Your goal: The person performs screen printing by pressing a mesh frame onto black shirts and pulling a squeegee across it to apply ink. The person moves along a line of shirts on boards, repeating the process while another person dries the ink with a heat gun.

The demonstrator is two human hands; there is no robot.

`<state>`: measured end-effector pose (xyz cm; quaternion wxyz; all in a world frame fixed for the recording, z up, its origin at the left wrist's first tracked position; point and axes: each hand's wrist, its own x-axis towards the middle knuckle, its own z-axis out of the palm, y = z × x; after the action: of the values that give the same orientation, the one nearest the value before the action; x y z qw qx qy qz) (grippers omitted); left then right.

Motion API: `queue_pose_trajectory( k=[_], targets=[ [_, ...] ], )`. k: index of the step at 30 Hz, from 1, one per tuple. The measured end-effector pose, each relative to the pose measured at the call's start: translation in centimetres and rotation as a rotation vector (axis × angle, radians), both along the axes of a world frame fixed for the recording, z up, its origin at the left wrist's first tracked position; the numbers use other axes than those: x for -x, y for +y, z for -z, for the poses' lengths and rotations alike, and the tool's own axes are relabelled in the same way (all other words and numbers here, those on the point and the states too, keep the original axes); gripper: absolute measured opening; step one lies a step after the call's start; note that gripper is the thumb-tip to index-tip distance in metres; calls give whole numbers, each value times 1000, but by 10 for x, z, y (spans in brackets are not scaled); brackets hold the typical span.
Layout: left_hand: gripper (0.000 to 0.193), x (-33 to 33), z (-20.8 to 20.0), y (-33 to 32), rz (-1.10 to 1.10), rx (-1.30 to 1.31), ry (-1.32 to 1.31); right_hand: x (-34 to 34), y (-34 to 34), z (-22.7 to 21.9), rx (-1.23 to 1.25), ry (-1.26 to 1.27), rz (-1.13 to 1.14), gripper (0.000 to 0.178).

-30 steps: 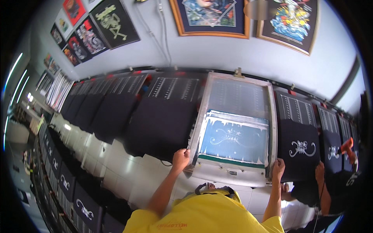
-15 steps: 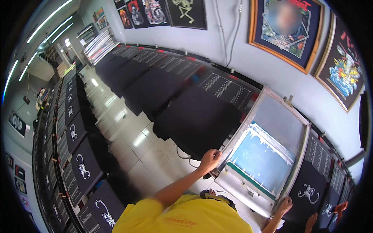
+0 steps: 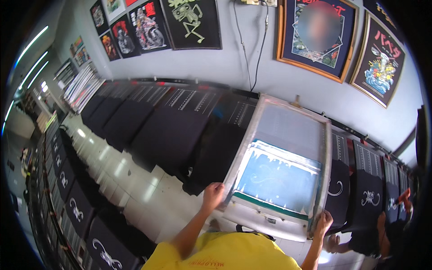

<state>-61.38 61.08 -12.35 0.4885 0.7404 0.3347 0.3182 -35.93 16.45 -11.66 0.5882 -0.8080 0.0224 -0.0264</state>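
Both my hands grip a screen printing frame (image 3: pixel 327 148), a large pale-edged rectangle tilted over the row of black shirts. My left hand (image 3: pixel 213 196) is closed on its near left edge, and my right hand (image 3: pixel 323 222) on its near right corner. Within the frame lies a blue stencil mesh (image 3: pixel 279 180) with white ink smeared along its far side. Across the near end rests a wide white bar with a green edge (image 3: pixel 270 204), shaped like a squeegee. Just right of the frame, part of a white print shows on a black shirt (image 3: pixel 338 198).
Black shirts without a print (image 3: pixel 168 135) lie on boards to the left. Printed shirts (image 3: pixel 370 191) lie to the right, near another person's arm (image 3: pixel 381 229) and a red-handled tool (image 3: pixel 405 198). A second row of printed shirts (image 3: pixel 101 240) runs along the left, across a tiled aisle (image 3: pixel 135 180).
My hands have carried the printing frame leftward along the row, and part of a white print now shows beside its right edge. The view has turned right, and the other person's legs have come in.
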Motion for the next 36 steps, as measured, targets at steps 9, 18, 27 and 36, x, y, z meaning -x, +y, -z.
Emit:
queue_pose_trajectory(
  k=[9, 18, 27, 36],
  targets=[
    [30, 58, 4, 127, -65, -77, 186, 49, 137, -5, 132, -95, -26, 26],
    [31, 48, -1, 172, -7, -97, 245, 41, 185, -6, 219, -125, 30, 26],
    [32, 34, -7, 179, 0, -69, 237, 30, 195, 2, 238, -148, 52, 27],
    [31, 38, 11, 187, 27, 107, 191, 39, 206, -16, 272, -112, 57, 24]
  ],
)
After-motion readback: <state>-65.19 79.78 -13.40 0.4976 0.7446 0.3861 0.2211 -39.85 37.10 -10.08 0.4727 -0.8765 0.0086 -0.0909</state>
